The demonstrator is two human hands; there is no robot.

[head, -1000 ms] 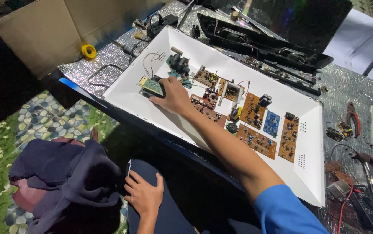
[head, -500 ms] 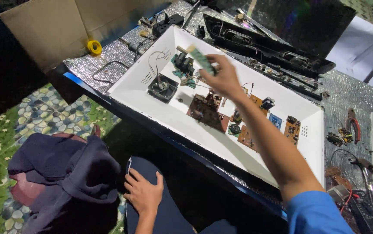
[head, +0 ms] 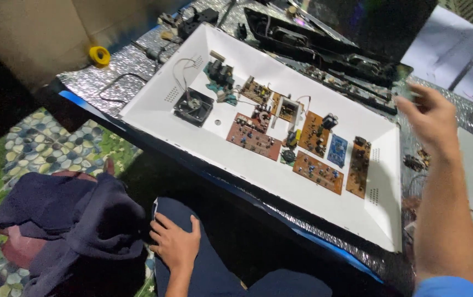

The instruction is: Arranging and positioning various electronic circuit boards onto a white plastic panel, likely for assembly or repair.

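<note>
A: Nearest me, bottom centre: my left hand lies flat on the dark blue trouser leg, fingers spread, holding nothing. Dark blue cloth bundle sits lower left.

B: And the right?

A: My right hand is up at the right edge of the frame, over the silver foil-covered table, just past the right wall of the big white shallow tray. It's blurred. There's maybe a small dark bit at the fingertips, but I can't tell if they're pinching anything.

B: Closest part?

A: The long brown circuit board, right end of the tray, below-left of that hand. The small blue circuit board is just beside it.

B: Tips?

A: IMO slow the hand, handle boards by their edges, and steer clear of the wires by the black square fan, centre-left. The yellow tape roll, far upper left, is well apart.
</note>
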